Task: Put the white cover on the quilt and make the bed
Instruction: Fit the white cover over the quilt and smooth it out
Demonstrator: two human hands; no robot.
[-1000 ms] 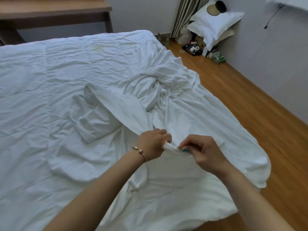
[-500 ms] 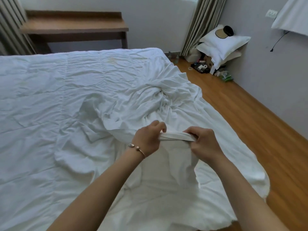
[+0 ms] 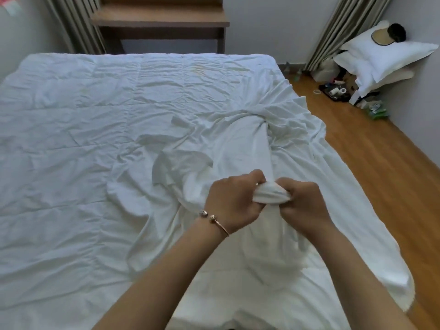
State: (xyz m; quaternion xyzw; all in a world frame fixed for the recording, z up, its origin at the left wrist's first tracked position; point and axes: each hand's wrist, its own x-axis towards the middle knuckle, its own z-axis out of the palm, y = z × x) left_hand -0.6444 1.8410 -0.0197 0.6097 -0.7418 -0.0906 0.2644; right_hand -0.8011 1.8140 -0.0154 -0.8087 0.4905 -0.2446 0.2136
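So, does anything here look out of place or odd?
Yes. The pillows are stacked in the floor corner, not on the bed, with a hat on top. The white cover lies bunched on the quilt.

White cover [image 3: 238, 148], brown wooden floor [image 3: 371, 163], beige striped curtains [image 3: 345, 27]

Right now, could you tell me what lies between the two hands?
In the head view, a bunched fold of the white cover, gripped by the left hand and right hand.

Soft, even daylight fills the room, no glare; faint shadows sit in the bed's [image 3: 71, 139] folds. Wide-angle bending curves the far edge, and everything looks slightly soft.
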